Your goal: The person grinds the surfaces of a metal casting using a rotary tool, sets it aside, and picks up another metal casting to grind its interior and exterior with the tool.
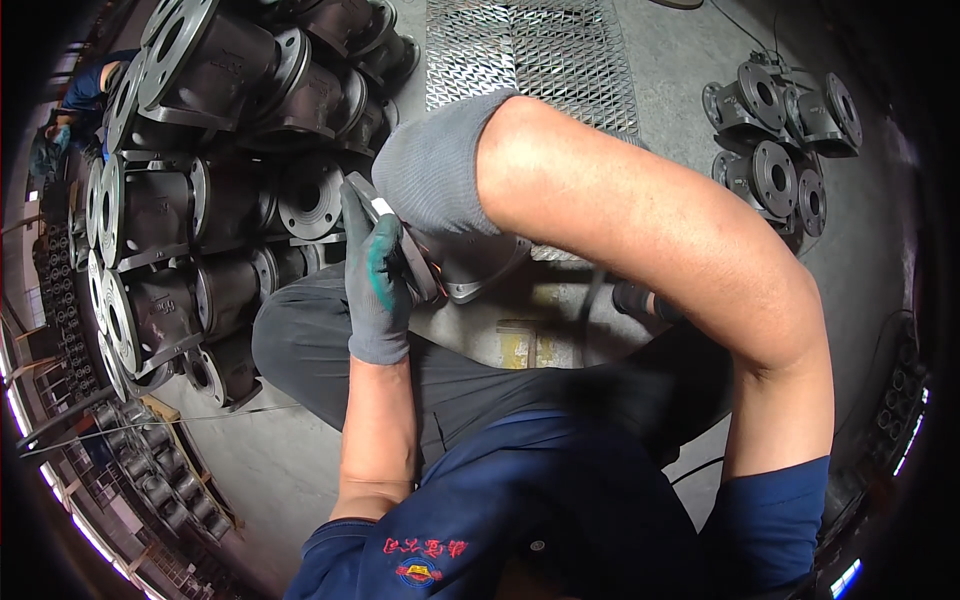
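My left hand (378, 285), in a grey glove with green patches, is closed around the edge of a grey flange on a cast metal valve body (480, 265). The casting lies tilted between my bent legs. A small white piece (381, 206) shows beside my left fingers. My right arm reaches across from the right, and my right hand (435, 165) is over the casting's far side. Only the back and cuff of its grey glove show, so its fingers and anything in them are hidden. A small orange glow appears near the flange's lower edge.
Several flanged castings (155, 210) are stacked close on my left. More castings (770, 180) stand on the floor at the far right. Expanded metal mesh (570, 60) lies ahead. A worn yellow block (517, 345) sits between my legs. Another person's arm (90, 85) shows at the far left.
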Demonstrator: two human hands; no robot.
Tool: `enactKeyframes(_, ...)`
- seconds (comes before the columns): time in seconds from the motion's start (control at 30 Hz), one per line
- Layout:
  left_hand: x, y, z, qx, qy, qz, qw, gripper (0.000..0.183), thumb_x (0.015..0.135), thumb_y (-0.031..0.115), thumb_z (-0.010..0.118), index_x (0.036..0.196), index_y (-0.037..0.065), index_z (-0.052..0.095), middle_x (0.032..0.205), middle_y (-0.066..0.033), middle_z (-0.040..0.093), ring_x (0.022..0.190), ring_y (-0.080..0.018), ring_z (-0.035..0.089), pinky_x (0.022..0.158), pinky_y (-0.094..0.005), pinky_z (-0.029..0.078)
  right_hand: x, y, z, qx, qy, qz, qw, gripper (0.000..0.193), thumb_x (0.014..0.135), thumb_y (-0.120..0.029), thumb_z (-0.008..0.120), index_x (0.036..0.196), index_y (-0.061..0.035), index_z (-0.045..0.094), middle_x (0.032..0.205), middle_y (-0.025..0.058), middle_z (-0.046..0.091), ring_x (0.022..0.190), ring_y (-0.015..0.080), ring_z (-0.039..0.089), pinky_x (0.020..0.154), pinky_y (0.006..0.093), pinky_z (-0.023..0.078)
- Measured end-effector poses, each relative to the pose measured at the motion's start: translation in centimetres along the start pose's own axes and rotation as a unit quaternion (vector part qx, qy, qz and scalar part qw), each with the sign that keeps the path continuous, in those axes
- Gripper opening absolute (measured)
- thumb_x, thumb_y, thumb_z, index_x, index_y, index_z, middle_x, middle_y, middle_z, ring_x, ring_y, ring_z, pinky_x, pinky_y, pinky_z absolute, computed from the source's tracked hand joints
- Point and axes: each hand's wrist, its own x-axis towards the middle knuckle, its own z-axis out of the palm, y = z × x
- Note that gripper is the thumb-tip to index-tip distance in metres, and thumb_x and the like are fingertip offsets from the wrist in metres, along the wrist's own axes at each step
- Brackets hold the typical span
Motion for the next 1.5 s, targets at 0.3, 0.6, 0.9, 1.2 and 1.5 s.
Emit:
enactKeyframes(0.3,0.1,1.2,1.5,-0.014,-0.011,-0.052,0.998,0.076,0.115,0.024,0.045,0.176,-0.005,0.009,0.117,-0.0191,0.075,0.092,-0.0200,0.074,0.084,-0.0297,0.060,-1.2,-1.1,-1.3,-0.059,-0.057,-0.001,0.997,0.020,0.091,-0.016,0.078,0.102,-0.0018,0.086,0.098,0.0190,0.083,0.091,0.0355,0.082,0.077,0.0459,0.066)
enactKeyframes(0.6,0.4,2.4,2.3,-0.113,0.022,-0.075,0.991,0.086,0.112,0.022,0.059,0.175,-0.008,0.009,0.156,-0.0230,0.055,0.134,-0.0265,0.063,0.118,-0.0366,0.048,-11.1,4.5,3.5,0.191,0.125,0.207,0.951,0.038,0.099,-0.008,0.070,0.137,-0.0100,0.075,0.107,0.0174,0.080,0.095,0.0332,0.078,0.089,0.0420,0.062)
enactKeyframes(0.9,2.2,-1.2,0.7,0.508,-0.003,0.354,0.785,0.061,0.098,0.000,0.073,0.153,-0.007,0.048,0.157,-0.0502,0.045,0.143,-0.0676,0.051,0.116,-0.0655,0.050,-15.7,3.2,13.5,0.344,0.263,0.283,0.856,0.049,0.106,-0.008,0.064,0.154,-0.0127,0.065,0.129,0.0231,0.077,0.116,0.0384,0.076,0.103,0.0431,0.059)
enactKeyframes(1.2,1.8,-1.4,2.3,0.224,0.027,0.074,0.972,0.084,0.115,0.039,0.058,0.174,-0.008,0.021,0.172,-0.0323,0.038,0.157,-0.0321,0.046,0.126,-0.0398,0.041,-9.3,0.9,20.2,0.328,0.324,0.327,0.825,0.051,0.103,-0.007,0.060,0.154,-0.0135,0.064,0.123,0.0240,0.077,0.115,0.0445,0.073,0.103,0.0508,0.058)
enactKeyframes(1.5,1.4,-2.5,1.2,0.465,0.041,0.212,0.859,0.040,0.119,0.016,0.052,0.155,0.001,0.059,0.173,-0.0414,0.031,0.162,-0.0525,0.035,0.133,-0.0454,0.033,-7.8,-0.7,18.7,0.373,0.314,0.369,0.791,0.053,0.103,-0.003,0.057,0.154,-0.0094,0.063,0.133,0.0232,0.075,0.124,0.0424,0.071,0.110,0.0471,0.056)
